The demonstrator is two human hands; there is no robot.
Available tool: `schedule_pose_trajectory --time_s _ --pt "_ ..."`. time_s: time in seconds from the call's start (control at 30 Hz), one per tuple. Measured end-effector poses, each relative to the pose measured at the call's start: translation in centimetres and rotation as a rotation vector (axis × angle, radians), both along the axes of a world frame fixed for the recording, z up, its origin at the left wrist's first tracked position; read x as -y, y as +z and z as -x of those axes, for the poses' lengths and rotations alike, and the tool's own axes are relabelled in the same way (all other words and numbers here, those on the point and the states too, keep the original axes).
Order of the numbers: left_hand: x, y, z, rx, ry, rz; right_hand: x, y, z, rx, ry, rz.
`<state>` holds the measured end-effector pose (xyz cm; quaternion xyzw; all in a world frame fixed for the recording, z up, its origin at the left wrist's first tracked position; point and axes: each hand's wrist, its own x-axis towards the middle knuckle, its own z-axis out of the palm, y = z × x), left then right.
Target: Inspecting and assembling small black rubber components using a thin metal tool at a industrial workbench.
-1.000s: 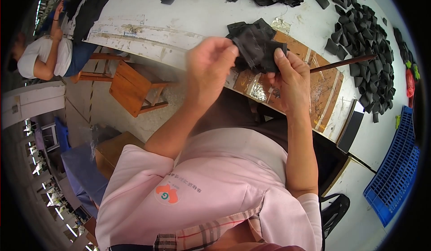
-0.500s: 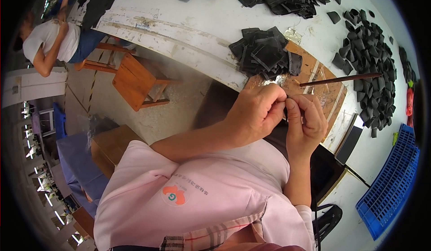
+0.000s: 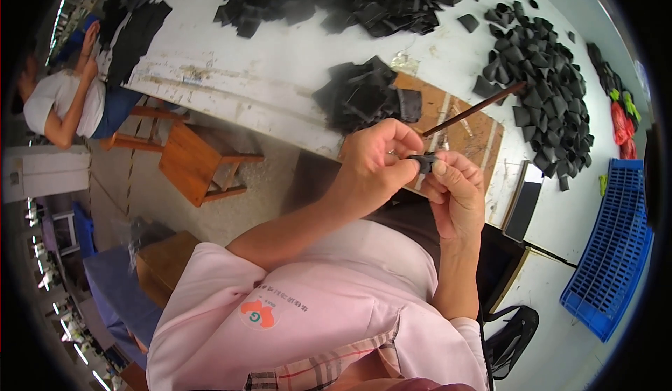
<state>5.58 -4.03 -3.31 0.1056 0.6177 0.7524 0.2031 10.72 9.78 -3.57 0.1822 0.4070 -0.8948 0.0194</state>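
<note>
head cam | worn high, fisheye, looking steeply down | hands [image 3: 413, 174] close, mid-frame | white table [image 3: 294, 55] beyond

The small piece [image 3: 423, 161] pinched between the left hand [image 3: 374, 163] and the right hand [image 3: 455, 193] is black, and the stack of pieces [image 3: 364, 97] and the big heap of pieces [image 3: 549, 86] on the surface [image 3: 280, 62] are black too, while the surface itself is white with brown stains near its edge. The board [image 3: 469, 135] is light brown with pale stripes, the thin stick [image 3: 472, 109] on it is dark brown, and the stool [image 3: 199, 160] is orange-brown wood. The shirt [image 3: 315, 307] is pale pink with a small orange and green mark, a beige plaid cloth [image 3: 329, 370] with red and black lines lies below it, and the crate [image 3: 609, 251] is bright blue.
</note>
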Motion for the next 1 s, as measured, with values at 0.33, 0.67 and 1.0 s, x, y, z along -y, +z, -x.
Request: schedule_pose_trajectory --time_s 0.33,0.67,1.0 --pt "-2.7 6.6 4.4 0.555 -0.222 -0.643 -2.8 8.8 3.4 -0.277 -0.043 -0.661" --pt "-3.4 4.8 4.9 0.375 -0.102 -0.513 -4.2 0.4 4.2 0.078 0.122 -0.438" --pt "-3.9 5.9 6.6 -0.756 -0.079 -0.05 -2.7 5.7 3.6 -0.636 -0.349 -1.43"
